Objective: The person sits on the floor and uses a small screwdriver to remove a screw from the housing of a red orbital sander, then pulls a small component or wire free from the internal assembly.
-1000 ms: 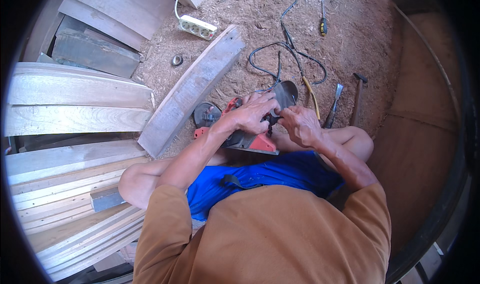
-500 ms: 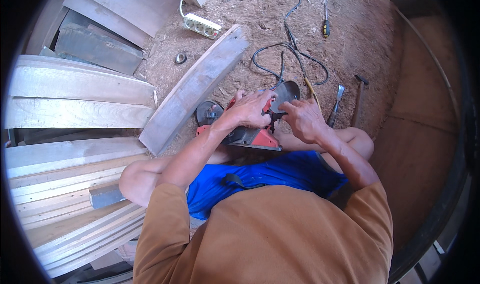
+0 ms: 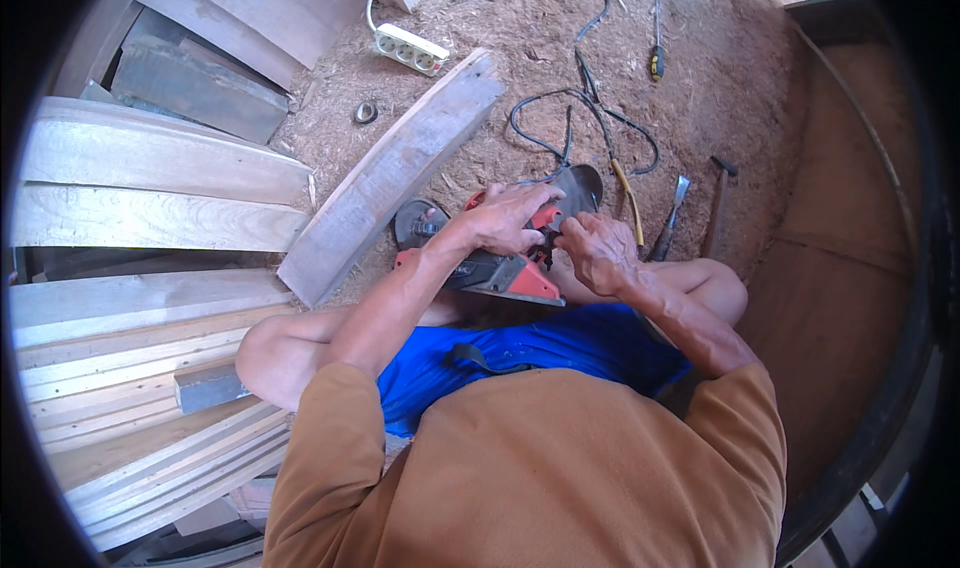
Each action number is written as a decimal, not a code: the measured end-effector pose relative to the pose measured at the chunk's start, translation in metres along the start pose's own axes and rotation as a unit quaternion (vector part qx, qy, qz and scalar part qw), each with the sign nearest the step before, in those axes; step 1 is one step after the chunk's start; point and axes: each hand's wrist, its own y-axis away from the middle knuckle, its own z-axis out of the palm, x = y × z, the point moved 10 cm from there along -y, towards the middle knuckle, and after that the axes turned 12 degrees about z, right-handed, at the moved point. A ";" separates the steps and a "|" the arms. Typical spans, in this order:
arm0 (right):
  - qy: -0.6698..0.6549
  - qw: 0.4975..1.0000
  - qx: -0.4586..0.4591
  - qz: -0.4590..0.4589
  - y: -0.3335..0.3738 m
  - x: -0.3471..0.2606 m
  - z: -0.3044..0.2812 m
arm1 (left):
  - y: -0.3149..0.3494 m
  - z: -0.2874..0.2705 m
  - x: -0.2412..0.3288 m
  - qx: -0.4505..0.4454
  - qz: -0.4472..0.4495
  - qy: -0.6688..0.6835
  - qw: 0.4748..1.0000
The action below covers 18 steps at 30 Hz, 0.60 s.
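Observation:
Between my bent legs rests a red-and-black power tool (image 3: 510, 278) with a flat metal plate along its near side. My left hand (image 3: 510, 218) lies over the top of it, fingers curled round the red body. At its right end, my right hand (image 3: 597, 253) has its fingers closed on a small black part (image 3: 549, 240); the fingers mostly hide that part. A round dark disc-like piece (image 3: 410, 224) shows at the tool's left side. Just beyond my hands is a grey curved sheet-like piece (image 3: 580, 187), partly covered.
A thick wooden beam (image 3: 395, 173) lies slantwise to the left, near stacked boards (image 3: 160, 218). Farther off are a power strip (image 3: 411, 50), a tape roll (image 3: 366, 113) and a black cable (image 3: 588, 78). A screwdriver (image 3: 657, 60), chisel (image 3: 672, 218) and hammer (image 3: 718, 203) lie to the right.
My right hand has moved slightly left and nearer, its fingers closing in on the black part. My left hand stays on the tool.

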 end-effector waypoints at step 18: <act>-0.084 0.950 -0.256 0.156 -0.017 0.028 0.012 | -0.001 -0.002 -0.003 0.015 -0.005 0.013 1.000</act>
